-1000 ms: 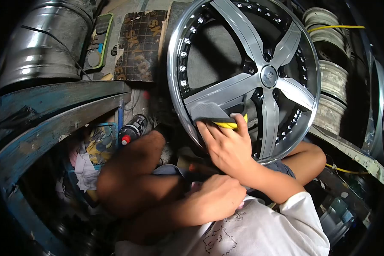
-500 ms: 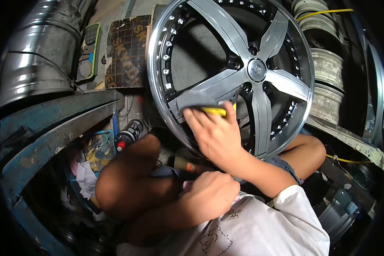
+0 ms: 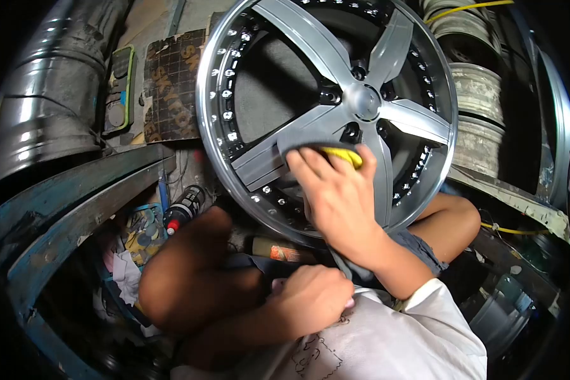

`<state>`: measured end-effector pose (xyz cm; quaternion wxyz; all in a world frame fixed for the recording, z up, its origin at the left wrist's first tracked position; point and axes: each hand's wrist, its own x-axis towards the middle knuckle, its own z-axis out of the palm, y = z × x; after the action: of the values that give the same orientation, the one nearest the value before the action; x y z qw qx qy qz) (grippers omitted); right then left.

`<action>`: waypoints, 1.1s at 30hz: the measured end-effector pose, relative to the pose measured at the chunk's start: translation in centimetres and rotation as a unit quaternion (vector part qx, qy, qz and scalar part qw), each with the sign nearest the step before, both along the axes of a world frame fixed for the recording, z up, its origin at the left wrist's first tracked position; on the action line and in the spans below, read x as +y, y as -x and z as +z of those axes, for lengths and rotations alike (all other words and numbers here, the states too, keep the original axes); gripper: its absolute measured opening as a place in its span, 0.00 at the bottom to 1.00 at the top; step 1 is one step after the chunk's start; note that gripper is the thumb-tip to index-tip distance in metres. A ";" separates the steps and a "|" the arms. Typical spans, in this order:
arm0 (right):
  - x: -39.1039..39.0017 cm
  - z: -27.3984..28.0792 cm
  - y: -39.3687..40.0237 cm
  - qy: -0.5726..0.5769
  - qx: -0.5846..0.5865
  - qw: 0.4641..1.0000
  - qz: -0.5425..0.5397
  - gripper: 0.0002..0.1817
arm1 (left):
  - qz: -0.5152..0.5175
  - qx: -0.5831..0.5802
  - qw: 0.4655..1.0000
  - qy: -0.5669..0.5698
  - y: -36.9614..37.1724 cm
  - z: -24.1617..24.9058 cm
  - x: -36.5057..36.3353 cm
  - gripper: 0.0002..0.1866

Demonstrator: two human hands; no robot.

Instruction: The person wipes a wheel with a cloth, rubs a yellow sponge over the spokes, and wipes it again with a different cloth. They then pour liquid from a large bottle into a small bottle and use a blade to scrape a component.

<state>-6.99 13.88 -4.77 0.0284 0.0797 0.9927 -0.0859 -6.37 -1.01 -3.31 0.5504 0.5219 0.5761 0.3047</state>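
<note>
A large silver alloy wheel (image 3: 297,28) with five spokes and a shiny rim stands tilted in front of me. My right hand (image 3: 342,193) grips a yellow-and-dark pad (image 3: 347,156), its dark edge against the lower-left spoke (image 3: 263,166), close to the hub. Motion blurs the pad a little. Low in front of my shirt, my left hand (image 3: 316,292) is closed in a fist. Bits of pink show at its edges, but what it holds, if anything, is hidden.
A black bottle with a red cap (image 3: 185,208) lies by my knee, near a blue basket of small items (image 3: 147,231). Metal drums (image 3: 50,95) stand left, behind a blue metal frame (image 3: 76,193). Stacked rims (image 3: 478,95) stand right. A marked board (image 3: 174,88) lies behind.
My right hand has moved the pad to the right along the spoke, towards the hub. The wheel sits slightly further left in view. My left hand stays closed in about the same place.
</note>
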 end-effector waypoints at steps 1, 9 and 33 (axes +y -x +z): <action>0.5 -1.3 0.0 -0.014 0.013 1.000 -0.003 0.22 | 0.002 0.019 1.000 0.010 0.2 -0.1 0.6 0.13; 3.5 -3.0 0.1 0.012 0.075 0.997 0.032 0.18 | 0.036 -0.019 0.999 0.001 0.3 0.7 2.3 0.14; 4.2 -3.8 -0.1 -0.002 0.084 0.996 0.040 0.17 | 0.025 -0.091 0.995 0.030 0.5 0.9 4.8 0.16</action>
<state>-6.88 18.07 -8.54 -0.0519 0.0320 0.9941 -0.0895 -6.87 3.79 -2.42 0.6081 0.4609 0.5455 0.3468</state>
